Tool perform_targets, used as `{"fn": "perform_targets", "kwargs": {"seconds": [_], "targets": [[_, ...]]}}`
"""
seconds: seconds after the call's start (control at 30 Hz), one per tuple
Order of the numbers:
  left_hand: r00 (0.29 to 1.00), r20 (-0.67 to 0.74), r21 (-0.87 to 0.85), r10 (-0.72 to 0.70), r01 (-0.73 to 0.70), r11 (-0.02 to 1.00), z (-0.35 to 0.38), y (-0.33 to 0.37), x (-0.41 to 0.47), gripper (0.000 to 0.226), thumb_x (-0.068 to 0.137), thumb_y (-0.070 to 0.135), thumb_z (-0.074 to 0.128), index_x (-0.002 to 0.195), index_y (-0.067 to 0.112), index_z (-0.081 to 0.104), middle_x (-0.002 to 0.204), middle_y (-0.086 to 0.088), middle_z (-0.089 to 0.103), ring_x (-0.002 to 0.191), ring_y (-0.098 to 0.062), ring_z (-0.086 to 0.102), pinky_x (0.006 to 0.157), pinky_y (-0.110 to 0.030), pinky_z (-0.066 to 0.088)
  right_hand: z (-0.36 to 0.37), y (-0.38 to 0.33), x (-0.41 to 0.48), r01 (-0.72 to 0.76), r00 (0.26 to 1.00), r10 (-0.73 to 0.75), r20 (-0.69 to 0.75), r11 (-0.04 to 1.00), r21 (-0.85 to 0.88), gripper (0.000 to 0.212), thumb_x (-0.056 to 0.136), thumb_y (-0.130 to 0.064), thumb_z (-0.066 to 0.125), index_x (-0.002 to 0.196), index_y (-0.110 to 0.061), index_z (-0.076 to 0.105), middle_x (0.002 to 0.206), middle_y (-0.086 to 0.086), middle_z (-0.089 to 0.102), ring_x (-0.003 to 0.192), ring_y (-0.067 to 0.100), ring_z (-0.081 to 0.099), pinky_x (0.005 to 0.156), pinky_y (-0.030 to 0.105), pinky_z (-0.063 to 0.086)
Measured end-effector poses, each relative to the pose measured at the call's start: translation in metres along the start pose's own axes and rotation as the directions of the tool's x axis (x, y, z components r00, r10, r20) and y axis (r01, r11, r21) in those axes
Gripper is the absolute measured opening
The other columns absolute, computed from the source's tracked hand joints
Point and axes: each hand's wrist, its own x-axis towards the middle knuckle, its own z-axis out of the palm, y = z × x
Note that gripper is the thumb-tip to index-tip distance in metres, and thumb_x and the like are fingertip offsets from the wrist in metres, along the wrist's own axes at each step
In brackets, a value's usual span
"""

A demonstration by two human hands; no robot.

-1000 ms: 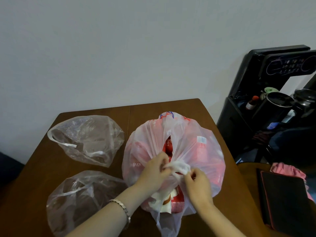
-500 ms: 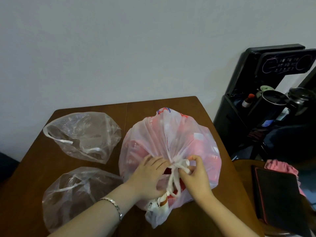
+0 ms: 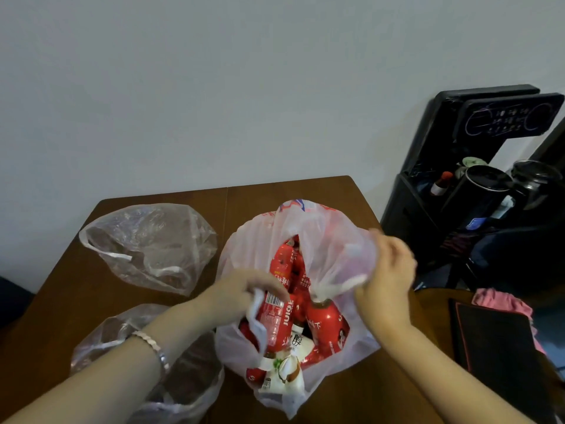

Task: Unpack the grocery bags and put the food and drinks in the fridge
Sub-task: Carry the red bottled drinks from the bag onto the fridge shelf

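Bag [image 3: 324, 237] mid-table [image 3: 305, 191], mouth open; red bottles [image 3: 275, 319] inside. Left hand [image 3: 241, 295] pinches left handle, right hand [image 3: 388, 280] grips right handle. Far clear bag [image 3: 153, 246] left; near clear bag [image 3: 189, 377] under left forearm. Black dispenser [image 3: 428, 194] right.

**Three bags, two hands, one bench**

One bench [image 3: 305, 191] carries three plastic bags: one pink-white bag [image 3: 336, 240] and two clear ones, the far clear bag [image 3: 146, 246] and the near clear bag [image 3: 189, 387]. Inside the pink-white bag at least four red bottles [image 3: 275, 319] show; the plastic hides the full count. One white coconut pack [image 3: 284, 374] lies with them. There are two hands, the left hand [image 3: 241, 295] and the right hand [image 3: 385, 280], and one bracelet [image 3: 153, 347]. Off to the right are two kettles [image 3: 486, 185], one small red-capped bottle [image 3: 440, 183], one black pad [image 3: 495, 341] and one pink cloth [image 3: 501, 301].
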Motion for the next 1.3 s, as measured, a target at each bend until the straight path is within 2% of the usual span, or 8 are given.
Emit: {"fn": "perform_targets", "kwargs": {"seconds": [0.1, 0.27, 0.5, 0.73, 0.93, 1.07, 1.17, 1.3], "targets": [[0.977, 0.212, 0.282, -0.024, -0.038, 0.959, 0.011, 0.02, -0.009, 0.045, 0.089, -0.007, 0.038, 0.115, 0.015, 0.068, 0.117, 0.002, 0.067, 0.104, 0.001, 0.06, 0.095, -0.013, 0.044, 0.02, -0.007, 0.004, 0.826, 0.534, -0.775, 0.338, 0.563, -0.016, 0.045, 0.066, -0.013, 0.065, 0.11, -0.021, 0.067, 0.126, 0.003, 0.057, 0.125, 0.026, 0.044, 0.105, 0.045, 0.037], [0.902, 0.334, 0.851, -0.272, -0.164, 0.5, 0.022, 0.03, -0.02, 0.043, 0.097, 0.044, 0.035, 0.138, 0.031, 0.043, 0.135, -0.002, 0.051, 0.12, -0.024, 0.049, 0.099, -0.038, 0.034, 0.028, -0.018, 0.015, 0.893, 0.043, -0.396, 0.917, 0.427, 0.143, 0.037, 0.089, -0.03, 0.049, 0.115, -0.01, 0.065, 0.127, 0.007, 0.06, 0.137, 0.021, 0.036, 0.119, 0.038, -0.004], [0.984, 0.029, 0.946, -0.178, 0.03, 0.323, 0.024, -0.015, -0.022, 0.059, 0.094, 0.031, 0.048, 0.147, 0.021, 0.023, 0.144, -0.009, 0.033, 0.12, -0.029, 0.048, 0.098, -0.039, 0.039, 0.02, -0.019, 0.02, 0.835, 0.14, -0.54, 0.83, 0.514, 0.194, 0.069, 0.08, -0.056, 0.009, 0.072, -0.007, 0.056, 0.073, 0.012, 0.063, 0.059, 0.023, 0.048, 0.06, 0.029, 0.039], [0.916, 0.346, 0.691, -0.205, -0.102, 0.715, 0.015, -0.042, -0.039, 0.057, 0.08, 0.041, 0.026, 0.103, 0.01, 0.067, 0.112, -0.004, 0.063, 0.107, -0.018, 0.052, 0.102, -0.036, 0.037, 0.006, 0.032, 0.033, 0.738, 0.427, -0.162, 0.889, 0.631, -0.239, 0.049, 0.094, -0.054, 0.026, 0.103, -0.019, 0.06, 0.082, -0.001, 0.06, 0.074, 0.013, 0.059, 0.076, 0.024, 0.049], [0.913, 0.056, 0.526, -0.405, 0.317, 0.789, 0.012, -0.069, -0.048, 0.025, 0.089, 0.035, 0.041, 0.076, 0.021, 0.058, 0.096, 0.001, 0.059, 0.089, -0.012, 0.053, 0.08, -0.026, 0.042, 0.012, 0.055, 0.048, 0.486, 0.734, 0.112, 0.67, 0.603, -0.633, 0.04, 0.094, -0.049, 0.043, 0.121, -0.022, 0.055, 0.113, -0.003, 0.062, 0.103, 0.013, 0.058, 0.097, 0.025, 0.043], [0.892, -0.213, 0.479, -0.4, 0.452, 0.753, 0.01, -0.073, -0.036, 0.023, 0.095, 0.037, 0.044, 0.111, 0.021, 0.047, 0.114, 0.002, 0.055, 0.1, -0.014, 0.055, 0.083, -0.026, 0.042, 0.026, 0.031, 0.039, 0.385, 0.628, 0.193, 0.754, 0.765, -0.516, 0.07, 0.081, -0.059, 0.056, 0.139, -0.024, 0.035, 0.14, 0.003, 0.04, 0.134, 0.025, 0.035, 0.114, 0.043, 0.021], [0.857, -0.406, 0.203, -0.316, 0.422, 0.883, 0.006, -0.073, -0.026, 0.025, 0.094, 0.022, 0.048, 0.118, 0.022, 0.047, 0.103, 0.005, 0.062, 0.088, -0.005, 0.062, 0.078, -0.021, 0.052, 0.028, 0.007, 0.004, 0.563, 0.541, -0.277, 0.794, 0.821, -0.097, 0.058, 0.078, -0.053, 0.061, 0.125, -0.022, 0.049, 0.124, 0.002, 0.048, 0.119, 0.022, 0.044, 0.107, 0.04, 0.032], [0.852, -0.404, 0.261, -0.333, 0.456, 0.851, 0.011, -0.054, -0.021, 0.015, 0.094, 0.028, 0.048, 0.103, 0.022, 0.057, 0.1, 0.005, 0.065, 0.087, -0.01, 0.061, 0.08, -0.027, 0.052, 0.043, 0.003, -0.058, 0.81, -0.086, -0.413, 0.907, 0.501, 0.305, 0.064, 0.071, -0.04, 0.075, 0.126, -0.018, 0.054, 0.127, 0.012, 0.051, 0.117, 0.029, 0.046, 0.101, 0.041, 0.035]]}}
